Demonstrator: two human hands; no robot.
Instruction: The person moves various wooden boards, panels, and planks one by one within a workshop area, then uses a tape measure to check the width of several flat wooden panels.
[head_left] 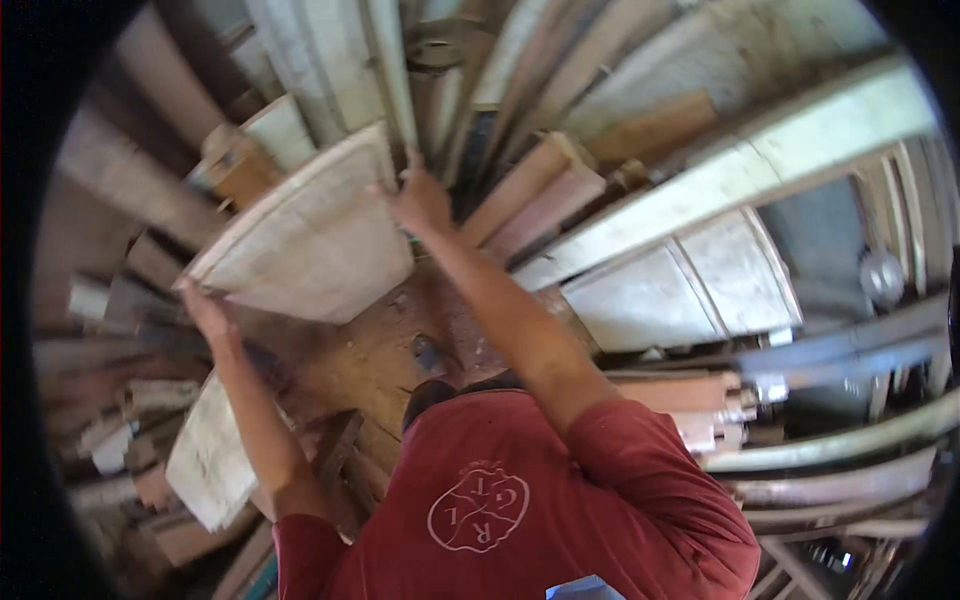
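Observation:
A wide, pale, weathered wooden board (310, 235) is lifted off the floor and tilted in front of me. My left hand (203, 312) grips its lower left corner. My right hand (420, 198) holds its upper right edge, next to upright planks. Both arms are stretched out from my red shirt. The board's far face is hidden.
Upright planks and timber (340, 60) lean in a stack ahead. A white panelled door (690, 280) lies at the right with curved metal bars (850, 440) beyond. Another pale board (210, 455) and scrap wood (110, 430) sit at the left. Brown dirt floor (380, 360) below.

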